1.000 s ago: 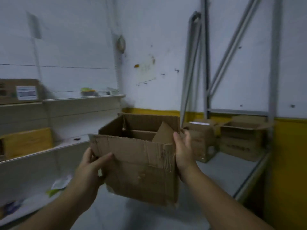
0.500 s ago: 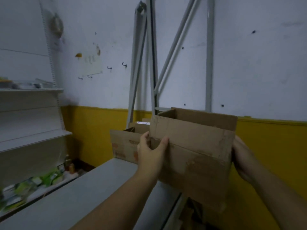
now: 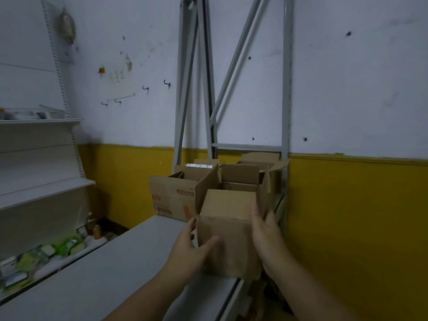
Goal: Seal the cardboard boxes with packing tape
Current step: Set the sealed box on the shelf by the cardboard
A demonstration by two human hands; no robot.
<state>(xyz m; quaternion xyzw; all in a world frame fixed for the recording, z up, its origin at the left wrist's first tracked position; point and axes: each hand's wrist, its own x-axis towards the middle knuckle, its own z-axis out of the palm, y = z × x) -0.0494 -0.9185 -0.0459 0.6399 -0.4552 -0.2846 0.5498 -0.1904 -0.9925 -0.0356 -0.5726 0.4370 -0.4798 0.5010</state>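
A brown cardboard box [image 3: 228,230] stands at the right edge of the grey table [image 3: 104,274]. Its side flaps stand up, and a lighter flap lies tilted over the near part of its top. My left hand [image 3: 191,250] holds the box's lower left front corner, thumb across the front face. My right hand [image 3: 264,230] holds the right front corner, thumb and fingers pointing up. No packing tape is in view.
Behind the held box stand an open box with red print [image 3: 173,195] and another open box [image 3: 257,161], against the yellow-and-white wall. A grey metal rack upright [image 3: 286,112] rises at the right. White shelves [image 3: 41,186] line the left, with green packets [image 3: 53,251] low down.
I turned right from the shelves while carrying the box. It came down from chest height onto the table's right edge, in front of the other boxes, and both hands slid lower on it.
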